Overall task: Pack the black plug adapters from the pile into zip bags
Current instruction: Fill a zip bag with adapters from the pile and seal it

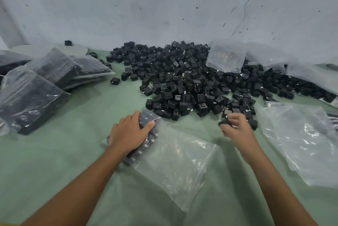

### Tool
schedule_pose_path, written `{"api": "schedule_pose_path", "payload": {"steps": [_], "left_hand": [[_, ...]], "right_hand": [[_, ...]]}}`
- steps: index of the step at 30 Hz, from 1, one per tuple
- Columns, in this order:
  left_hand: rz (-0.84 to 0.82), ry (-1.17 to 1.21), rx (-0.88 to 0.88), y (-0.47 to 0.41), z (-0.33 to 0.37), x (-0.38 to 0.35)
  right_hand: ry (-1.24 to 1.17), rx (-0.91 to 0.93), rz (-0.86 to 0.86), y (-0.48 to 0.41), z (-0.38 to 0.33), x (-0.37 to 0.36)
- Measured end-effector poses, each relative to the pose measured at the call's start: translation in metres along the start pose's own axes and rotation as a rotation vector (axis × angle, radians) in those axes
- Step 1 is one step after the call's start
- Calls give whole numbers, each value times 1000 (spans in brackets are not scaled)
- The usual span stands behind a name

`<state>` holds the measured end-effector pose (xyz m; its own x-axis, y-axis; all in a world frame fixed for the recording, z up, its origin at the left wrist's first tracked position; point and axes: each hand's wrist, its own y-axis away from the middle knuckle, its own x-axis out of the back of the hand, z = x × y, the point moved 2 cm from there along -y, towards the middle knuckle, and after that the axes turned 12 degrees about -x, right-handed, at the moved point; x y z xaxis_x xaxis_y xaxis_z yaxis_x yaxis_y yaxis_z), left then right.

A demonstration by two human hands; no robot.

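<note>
At far left the filled bags lean on each other in a loose stack. A careless nudge could, I judge, slide the top 1 off.

Next, the left hand lies spread and fairly flat. It presses down on the packed adapters through the film of the zip bag. The bag rests on the green cover, its empty end trailing toward the right. The likeliest trouble is here: if that hand lifts or shifts, the neat rows may topple and block the way in for the next piece (the slack part of the bag is crumpled and gives no support).

The right hand is blurred, with its fingers curled round 1 single adapter at the near edge of the pile. A loose pinch could drop it, or its metal prongs could snag the film at the bag's opening. Further right, the empty bags lie just beside the pile and could be dragged along as the hand travels.

The adapters are small, black, boxy blocks with short bright prongs, and they look matte and hard. They are heaped every which way against the wall, in the middle of the green cover. Those in the zip bag stand in tight rows.
</note>
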<state>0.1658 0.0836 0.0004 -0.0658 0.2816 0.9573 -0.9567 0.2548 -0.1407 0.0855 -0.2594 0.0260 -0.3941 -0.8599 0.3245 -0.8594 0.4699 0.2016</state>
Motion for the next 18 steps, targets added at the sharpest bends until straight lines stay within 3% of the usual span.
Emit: {"api": "schedule_pose_path", "payload": {"steps": [3,9,13,18], "left_hand": [[5,-14,-3,-1,0,-2],[-1,-23,3,-1,0,-2],[-16,-25,-4,1,2,-1],[-14,-18,-5,1,4,1]], "right_hand": [[-428,-128,-76,67,23,30],[-534,-293,-431,155,50,9],[-484,-268,-508,151,33,-26],[-152,-172,-464,128,8,-72]]}}
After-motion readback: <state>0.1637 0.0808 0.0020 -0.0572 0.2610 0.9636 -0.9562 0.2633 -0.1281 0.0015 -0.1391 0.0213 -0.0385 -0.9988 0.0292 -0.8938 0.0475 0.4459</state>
